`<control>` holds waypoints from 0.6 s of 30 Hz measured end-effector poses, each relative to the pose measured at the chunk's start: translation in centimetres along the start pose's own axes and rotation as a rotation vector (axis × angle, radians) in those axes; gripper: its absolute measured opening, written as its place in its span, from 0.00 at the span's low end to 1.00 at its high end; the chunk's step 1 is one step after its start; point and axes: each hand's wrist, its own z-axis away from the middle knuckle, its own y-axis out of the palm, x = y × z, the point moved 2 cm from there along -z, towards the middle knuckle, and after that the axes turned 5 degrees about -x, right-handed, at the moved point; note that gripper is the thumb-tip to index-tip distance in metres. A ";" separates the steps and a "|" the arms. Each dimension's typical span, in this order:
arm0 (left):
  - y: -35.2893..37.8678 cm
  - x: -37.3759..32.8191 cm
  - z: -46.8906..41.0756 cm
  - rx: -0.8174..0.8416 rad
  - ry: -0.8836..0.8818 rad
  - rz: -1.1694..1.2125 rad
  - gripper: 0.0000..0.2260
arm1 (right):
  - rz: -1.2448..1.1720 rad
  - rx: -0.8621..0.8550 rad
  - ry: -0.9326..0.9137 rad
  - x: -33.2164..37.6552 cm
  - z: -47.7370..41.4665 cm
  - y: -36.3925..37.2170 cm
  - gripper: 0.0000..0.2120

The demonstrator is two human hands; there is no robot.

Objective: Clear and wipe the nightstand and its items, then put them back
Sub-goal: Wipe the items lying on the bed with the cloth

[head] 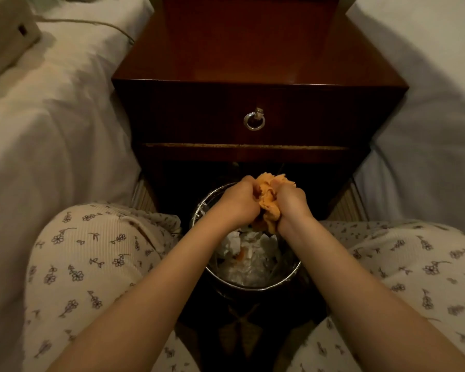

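Note:
A dark wooden nightstand stands ahead between two beds, its top bare, with one drawer and a metal ring pull. Below its front, my left hand and my right hand are both closed tight on a bunched orange cloth, pressed together around it. They hold it right over a round metal waste bin on the floor between my knees. The bin holds crumpled white tissues.
A white-sheeted bed lies on the left with a beige boxy object and a cord on it. Another white bed is on the right. My knees in floral trousers flank the bin.

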 end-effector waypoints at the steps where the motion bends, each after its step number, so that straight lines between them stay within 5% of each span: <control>1: 0.0 0.0 0.1 0.038 0.005 -0.022 0.11 | 0.008 0.008 0.013 0.0 0.0 0.0 0.14; 9: 0.1 0.0 1.0 0.249 -0.039 0.007 0.07 | 0.143 -0.096 -0.087 1.0 -2.5 0.1 0.17; 14: -0.4 0.5 0.5 0.111 -0.112 -0.058 0.07 | 0.081 -0.112 -0.153 0.4 -2.8 0.7 0.18; 18: -0.2 0.2 0.4 -0.003 -0.064 -0.244 0.04 | -0.016 0.013 -0.036 -1.6 -1.8 1.8 0.13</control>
